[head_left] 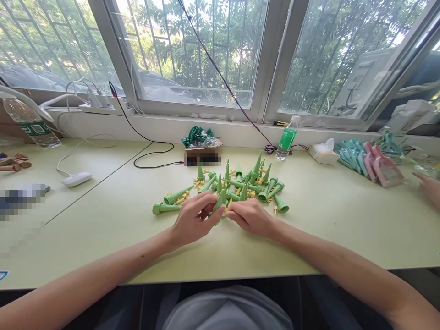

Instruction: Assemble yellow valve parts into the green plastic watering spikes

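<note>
My left hand [194, 217] is closed round a green plastic watering spike [221, 199], which stands point up between thumb and fingers. Against its near right side, my right hand [252, 217] is curled with fingertips pinched on a small yellow valve [226, 211], mostly hidden by the fingers. Just beyond both hands lies a loose heap of more green spikes [256, 172], some upright and some on their sides. Small yellow valves [199, 182] are scattered among them. One capped spike [165, 208] lies left of my left hand.
Behind the heap sits a small cardboard box [202, 147] with green wrapping. A water bottle [285, 140], a tissue box [323, 152] and pink and teal clips [374, 162] stand to the right. Another person's hand [429, 188] shows at the right edge. A black cable [151, 142] crosses the table.
</note>
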`<state>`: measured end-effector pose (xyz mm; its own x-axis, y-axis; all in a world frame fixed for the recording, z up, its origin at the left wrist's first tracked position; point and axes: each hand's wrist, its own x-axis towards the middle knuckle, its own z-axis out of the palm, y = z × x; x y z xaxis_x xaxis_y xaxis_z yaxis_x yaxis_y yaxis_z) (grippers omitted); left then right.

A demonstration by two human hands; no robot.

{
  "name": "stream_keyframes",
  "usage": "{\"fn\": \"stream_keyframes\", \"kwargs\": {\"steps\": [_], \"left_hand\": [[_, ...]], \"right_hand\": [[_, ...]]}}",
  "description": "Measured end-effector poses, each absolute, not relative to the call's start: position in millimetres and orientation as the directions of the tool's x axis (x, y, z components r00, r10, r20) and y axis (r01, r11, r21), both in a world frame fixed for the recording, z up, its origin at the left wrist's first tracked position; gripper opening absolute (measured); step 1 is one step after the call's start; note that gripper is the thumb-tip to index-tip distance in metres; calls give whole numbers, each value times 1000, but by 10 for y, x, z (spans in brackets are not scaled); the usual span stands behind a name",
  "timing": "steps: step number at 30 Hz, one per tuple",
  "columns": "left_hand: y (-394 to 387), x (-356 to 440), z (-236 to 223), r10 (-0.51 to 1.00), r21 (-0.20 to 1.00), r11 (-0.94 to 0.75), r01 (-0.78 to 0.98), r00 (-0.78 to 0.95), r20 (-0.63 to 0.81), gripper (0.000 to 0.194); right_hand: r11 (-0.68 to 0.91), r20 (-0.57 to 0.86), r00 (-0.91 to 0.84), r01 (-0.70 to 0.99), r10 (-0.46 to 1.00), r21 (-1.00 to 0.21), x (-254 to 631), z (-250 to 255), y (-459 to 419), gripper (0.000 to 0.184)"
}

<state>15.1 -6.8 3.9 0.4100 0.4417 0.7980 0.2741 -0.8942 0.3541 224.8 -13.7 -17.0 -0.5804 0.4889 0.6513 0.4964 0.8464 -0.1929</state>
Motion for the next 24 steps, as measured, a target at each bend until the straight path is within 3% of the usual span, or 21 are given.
{"fn": "stream_keyframes", "kwargs": {"steps": [4, 10, 20, 24], "left_hand": [[-50, 137, 20, 447, 370, -893, 257, 394, 803, 18], [-33, 133, -42, 604, 541, -797, 269, 314, 733, 14], [-56, 106, -37, 590, 535, -806, 254, 421, 689, 10], [-44, 98, -61, 647, 591, -761, 267, 372, 666, 13]], "right_hand": [[840, 654, -556, 482, 512, -249, 2241, -161, -141, 42], [860, 698, -524, 426, 488, -281, 2208, -148, -159, 23], [842, 606, -603, 482, 519, -242, 2230, -152, -147, 49], [819, 611, -556, 475, 563, -322, 2230, -158, -158, 38]]}}
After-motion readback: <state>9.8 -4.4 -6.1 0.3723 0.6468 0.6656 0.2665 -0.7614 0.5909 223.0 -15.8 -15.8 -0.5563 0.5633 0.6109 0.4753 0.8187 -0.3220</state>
